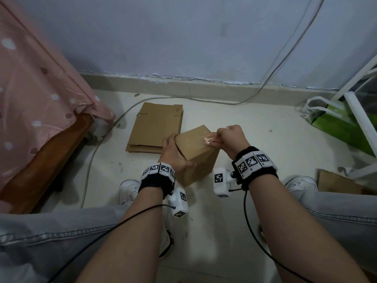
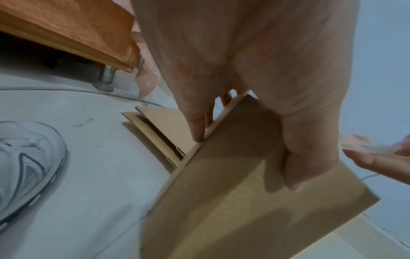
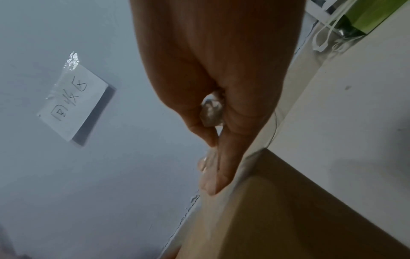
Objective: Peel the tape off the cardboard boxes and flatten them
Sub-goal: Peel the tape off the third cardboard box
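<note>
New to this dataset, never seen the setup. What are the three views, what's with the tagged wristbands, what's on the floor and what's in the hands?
No robot here: a person sits over a floor with a camera on the head and one on each wrist; the black-and-white tagged bands carry those wrist cameras. The head view looks down at both hands. The left hand grips a still-assembled cardboard box, thumb on its near face in the left wrist view. The right hand pinches clear tape, seen crumpled in the right wrist view. Flattened cardboard lies on the floor behind, and a green bag to the right.

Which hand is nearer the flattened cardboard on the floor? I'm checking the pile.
Left. The left hand grips the box beside the flattened cardboard; the right hand is across the box.
</note>
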